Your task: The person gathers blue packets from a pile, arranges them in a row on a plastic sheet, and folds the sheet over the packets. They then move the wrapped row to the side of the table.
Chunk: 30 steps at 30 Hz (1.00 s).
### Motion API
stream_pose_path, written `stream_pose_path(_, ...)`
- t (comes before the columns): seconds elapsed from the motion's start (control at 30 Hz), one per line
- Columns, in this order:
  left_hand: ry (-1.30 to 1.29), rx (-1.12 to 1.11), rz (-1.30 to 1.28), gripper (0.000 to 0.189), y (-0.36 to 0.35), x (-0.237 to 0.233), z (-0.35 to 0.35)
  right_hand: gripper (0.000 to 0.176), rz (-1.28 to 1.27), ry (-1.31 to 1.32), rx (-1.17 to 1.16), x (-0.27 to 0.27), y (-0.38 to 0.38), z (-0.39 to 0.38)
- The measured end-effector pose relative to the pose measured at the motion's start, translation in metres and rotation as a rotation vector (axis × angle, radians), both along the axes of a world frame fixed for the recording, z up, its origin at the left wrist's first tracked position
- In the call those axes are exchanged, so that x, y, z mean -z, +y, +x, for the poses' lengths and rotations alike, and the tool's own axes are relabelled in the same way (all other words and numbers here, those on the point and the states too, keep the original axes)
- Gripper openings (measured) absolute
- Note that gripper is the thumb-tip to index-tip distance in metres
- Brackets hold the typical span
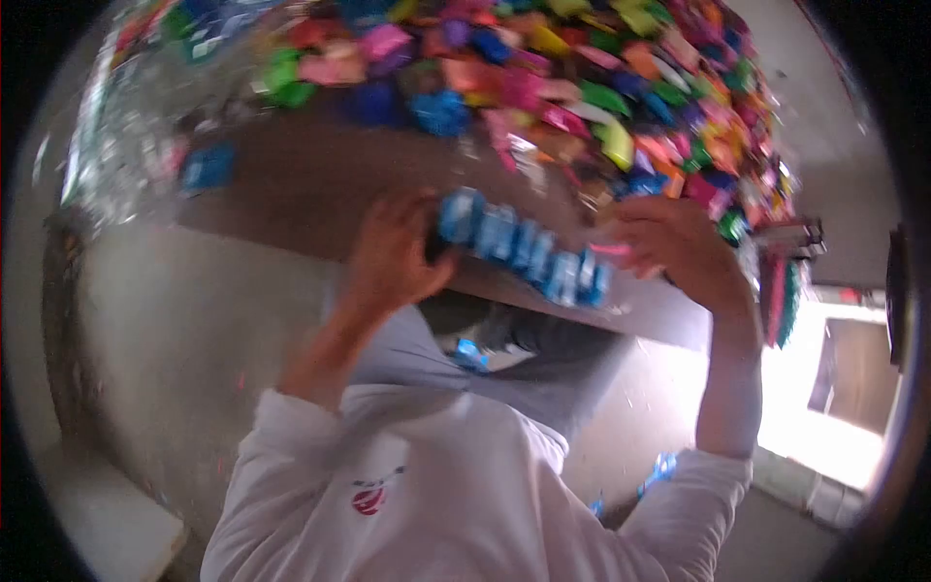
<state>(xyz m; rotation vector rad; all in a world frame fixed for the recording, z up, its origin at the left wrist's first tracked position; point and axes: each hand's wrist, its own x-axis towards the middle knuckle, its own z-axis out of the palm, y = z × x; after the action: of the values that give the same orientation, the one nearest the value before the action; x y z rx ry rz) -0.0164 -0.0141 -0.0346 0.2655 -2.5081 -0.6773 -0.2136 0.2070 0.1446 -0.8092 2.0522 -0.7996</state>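
Observation:
A row of several blue pieces in shiny clear wrap (524, 249) lies along the near edge of the brown table (291, 184). At the row's left end is my left hand (398, 247), its thumb and fingers apart and nothing visible between them. Past the row's right end, my right hand (669, 242) has its fingers bent together, with a small pink piece (611, 249) at the fingertips. Motion blur softens both hands and the row.
A large heap of multicoloured pieces (601, 97) covers the table's far side. Clear plastic wrapping (126, 155) lies at the left, beside a blue piece (208, 167). Blue scraps (659, 472) are on the floor. A bright opening (824, 388) shows at right.

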Motion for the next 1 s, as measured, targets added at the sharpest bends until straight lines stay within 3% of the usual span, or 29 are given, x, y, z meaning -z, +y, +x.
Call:
stream_pose_path(0.1,-0.026,-0.056,0.021,0.057,0.001,0.002,0.008,0.031,-0.074,0.281,0.039,-0.018,-0.046,0.017)
stream_pose_path(0.23,-0.031,-0.032,0.061,0.059,0.002,0.0,0.008,0.03,-0.205,0.265,-0.145,-0.017,-0.127,0.045)
stream_pose_path(0.3,-0.015,-0.039,0.077,0.059,0.003,-0.001,0.006,0.028,-0.45,0.503,-0.509,0.008,-0.174,0.06)
stream_pose_path(0.43,-0.068,-0.012,0.149,0.057,0.004,-0.004,0.005,0.034,-0.427,0.341,-0.815,0.056,-0.277,0.108)
stream_pose_path(0.5,0.183,-0.011,0.091,0.059,0.005,0.011,0.0,0.039,-0.419,0.445,-0.784,0.073,-0.315,0.136)
stream_pose_path(0.57,0.215,-0.014,0.057,0.058,0.011,0.017,0.002,0.044,-0.411,0.547,-0.747,0.096,-0.35,0.156)
stream_pose_path(0.63,0.409,0.278,1.495,0.05,0.022,0.057,-0.008,0.051,-0.432,0.672,-0.659,0.125,-0.383,0.172)
stream_pose_path(0.77,0.452,0.267,1.444,0.044,0.027,0.096,-0.019,0.048,-0.515,0.799,-0.527,0.153,-0.408,0.182)
stream_pose_path(0.93,0.273,0.077,0.372,0.035,0.03,0.086,-0.008,0.044,-0.597,0.812,-0.604,0.151,-0.41,0.173)
stream_pose_path(0.97,0.278,0.076,0.375,0.035,0.033,0.086,-0.009,0.044,-0.594,0.814,-0.609,0.152,-0.41,0.172)
stream_pose_path(1.0,0.289,0.108,0.577,0.034,0.034,0.085,-0.012,0.042,-0.622,0.724,-0.566,0.146,-0.408,0.175)
